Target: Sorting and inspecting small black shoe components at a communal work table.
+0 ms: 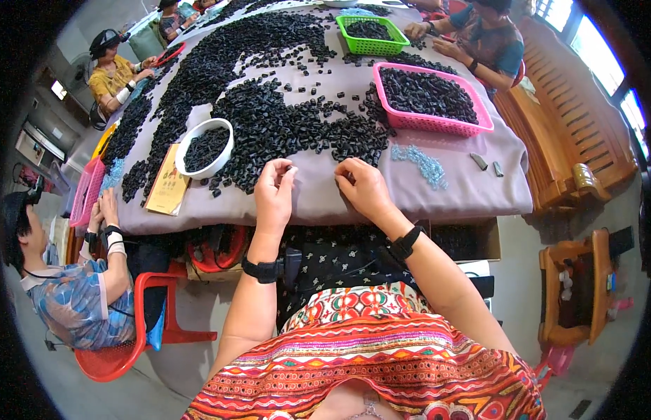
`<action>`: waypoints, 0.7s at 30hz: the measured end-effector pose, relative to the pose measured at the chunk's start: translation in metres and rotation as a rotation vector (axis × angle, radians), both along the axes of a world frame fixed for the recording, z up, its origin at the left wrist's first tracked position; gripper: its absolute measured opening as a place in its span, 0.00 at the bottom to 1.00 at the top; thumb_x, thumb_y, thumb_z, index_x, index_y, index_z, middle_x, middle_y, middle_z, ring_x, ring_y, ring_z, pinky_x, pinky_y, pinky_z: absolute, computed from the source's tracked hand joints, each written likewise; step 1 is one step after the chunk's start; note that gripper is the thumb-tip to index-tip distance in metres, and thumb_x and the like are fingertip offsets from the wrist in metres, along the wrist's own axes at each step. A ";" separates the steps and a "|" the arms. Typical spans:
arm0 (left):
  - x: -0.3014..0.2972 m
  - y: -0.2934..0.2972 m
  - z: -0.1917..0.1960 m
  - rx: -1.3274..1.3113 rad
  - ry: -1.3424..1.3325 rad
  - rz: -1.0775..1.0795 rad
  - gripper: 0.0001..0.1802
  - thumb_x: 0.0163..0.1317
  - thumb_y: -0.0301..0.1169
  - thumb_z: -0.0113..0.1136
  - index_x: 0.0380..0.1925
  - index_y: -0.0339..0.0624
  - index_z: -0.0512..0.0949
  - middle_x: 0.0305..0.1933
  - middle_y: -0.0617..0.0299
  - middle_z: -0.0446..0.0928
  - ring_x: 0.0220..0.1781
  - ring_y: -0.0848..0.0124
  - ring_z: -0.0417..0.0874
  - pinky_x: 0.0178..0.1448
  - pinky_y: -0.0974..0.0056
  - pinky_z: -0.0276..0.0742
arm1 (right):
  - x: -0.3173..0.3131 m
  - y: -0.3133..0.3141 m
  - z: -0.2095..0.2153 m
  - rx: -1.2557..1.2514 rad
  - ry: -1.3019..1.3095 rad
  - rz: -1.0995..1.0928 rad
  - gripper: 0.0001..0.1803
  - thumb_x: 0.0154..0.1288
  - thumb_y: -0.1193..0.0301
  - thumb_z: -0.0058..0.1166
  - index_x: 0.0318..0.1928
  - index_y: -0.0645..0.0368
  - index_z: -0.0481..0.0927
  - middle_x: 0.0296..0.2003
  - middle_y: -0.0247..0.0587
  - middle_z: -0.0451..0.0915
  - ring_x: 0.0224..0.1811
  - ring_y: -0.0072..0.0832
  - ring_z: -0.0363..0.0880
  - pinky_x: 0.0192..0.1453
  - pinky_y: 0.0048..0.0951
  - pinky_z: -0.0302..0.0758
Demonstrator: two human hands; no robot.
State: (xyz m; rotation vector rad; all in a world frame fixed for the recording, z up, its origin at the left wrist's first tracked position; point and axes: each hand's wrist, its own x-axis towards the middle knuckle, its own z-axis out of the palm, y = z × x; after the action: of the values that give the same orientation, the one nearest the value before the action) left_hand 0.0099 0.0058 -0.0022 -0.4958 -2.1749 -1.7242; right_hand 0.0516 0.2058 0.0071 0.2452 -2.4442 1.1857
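Note:
My left hand [274, 187] is raised over the table's near edge, its thumb and fingertips pinched on a small black plastic piece [290, 168]. To its right, my right hand [365, 187] is closed, fingers curled down beside the near border of a heap of black plastic pieces [297, 126]. Whatever its fingertips may hold is hidden. Between the two hands lies bare grey cloth. Right of my right hand is a scatter of small clear bluish pieces [420, 166].
A white bowl [227, 155] of black pieces and a yellow booklet [167, 194] are at left. A pink basket [472, 129] and a green basket [360, 47] hold black parts at right. Several people sit around the table; one [66, 294] is close on my left. Two grey bits [479, 162] lie far right.

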 end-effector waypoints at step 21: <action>0.017 0.035 -0.002 0.222 -0.469 -0.281 0.05 0.67 0.24 0.57 0.41 0.36 0.79 0.33 0.67 0.81 0.29 0.81 0.79 0.35 0.75 0.77 | 0.004 0.000 0.004 -0.196 -0.011 0.104 0.06 0.57 0.75 0.59 0.36 0.63 0.81 0.27 0.42 0.81 0.26 0.27 0.79 0.33 0.27 0.76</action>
State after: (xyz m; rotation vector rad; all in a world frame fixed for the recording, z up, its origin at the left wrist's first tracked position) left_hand 0.0272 0.0413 -0.0045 -0.3814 -2.2479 -2.4075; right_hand 0.0560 0.2060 0.0109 0.3118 -2.3279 1.4642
